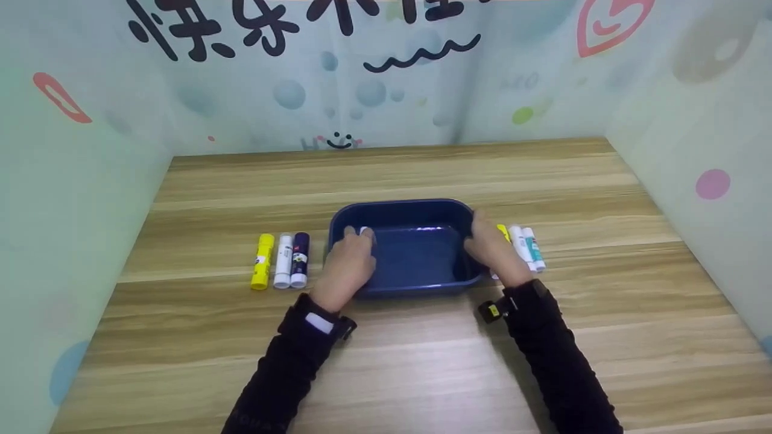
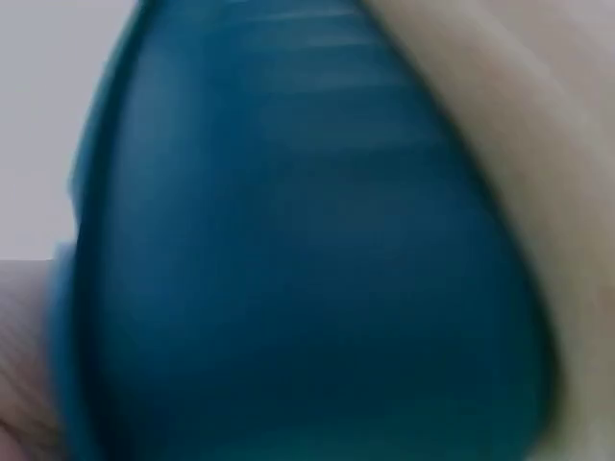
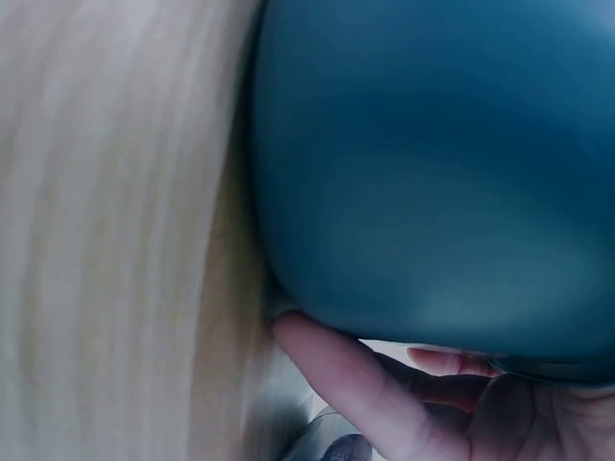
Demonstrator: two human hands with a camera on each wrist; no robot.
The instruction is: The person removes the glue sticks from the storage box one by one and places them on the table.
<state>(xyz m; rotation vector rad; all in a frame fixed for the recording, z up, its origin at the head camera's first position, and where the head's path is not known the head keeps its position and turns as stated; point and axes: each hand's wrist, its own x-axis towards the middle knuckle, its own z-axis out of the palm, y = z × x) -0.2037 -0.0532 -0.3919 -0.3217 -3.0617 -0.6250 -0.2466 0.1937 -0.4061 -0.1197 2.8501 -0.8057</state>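
A deep navy-blue tray (image 1: pixel 416 289) sits mid-table with its long side toward me. My left hand (image 1: pixel 345 265) reaches over its left end and grips the wall there. A small white end (image 1: pixel 363 229) shows by those fingertips; what it belongs to is hidden. At the opposite end my right hand (image 1: pixel 496 248) holds the tray's right wall. In the right wrist view, the thumb (image 3: pixel 360 379) lies along the tray's outside near a lower corner. The left wrist view is blurred, mostly filled by the tray's outer side (image 2: pixel 307 230), with part of the hand beyond the rim.
Left of the tray lie a yellow glue stick (image 1: pixel 262 261), a white one (image 1: pixel 283 260) and a dark purple one (image 1: pixel 300 260). At the right, another yellow stick (image 1: pixel 502 231), a white stick (image 1: pixel 520 246) and a white-and-teal stick (image 1: pixel 534 248) lie partly behind my right hand. A printed backdrop (image 1: pixel 241 108) borders the table.
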